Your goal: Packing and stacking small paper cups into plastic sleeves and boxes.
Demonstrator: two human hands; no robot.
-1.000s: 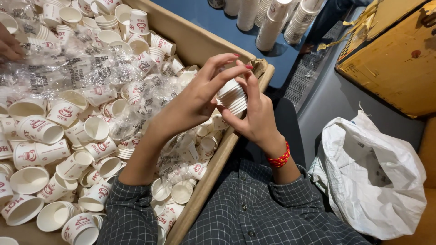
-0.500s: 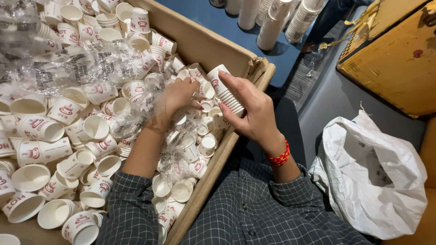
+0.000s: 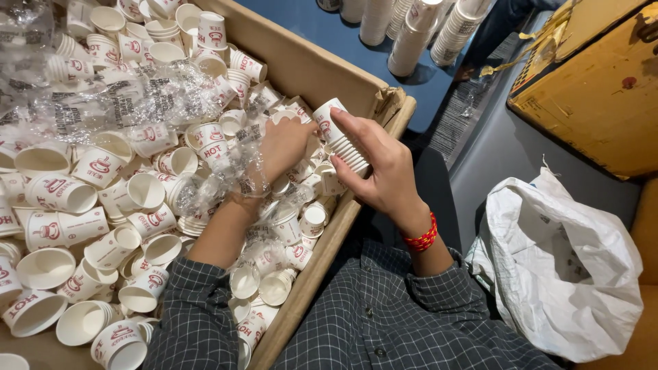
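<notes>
Left hand (image 3: 284, 147) has dropped, fingers curled, into loose cups (image 3: 147, 192); right hand (image 3: 377, 168) grips a cup stack (image 3: 340, 136) beside it.

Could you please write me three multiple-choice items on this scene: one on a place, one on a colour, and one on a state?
1. Where does the crumpled white woven plastic sack lie?
A. Inside the cardboard box
B. On the floor to the person's right
C. On the stacked cups

2. What colour is the beaded band on the right wrist?
A. Red
B. Green
C. Black

3. What is the right hand doing?
A. Resting flat and empty
B. Holding a stack of small white paper cups with red print
C. Gripping the sack

Answers:
1 B, the sack sits outside the long brown cardboard box, right of the checked shirt.
2 A, the band shows bright red.
3 B, the fingers close round the nested stack, while the left hand reaches among the loose cups.
</notes>
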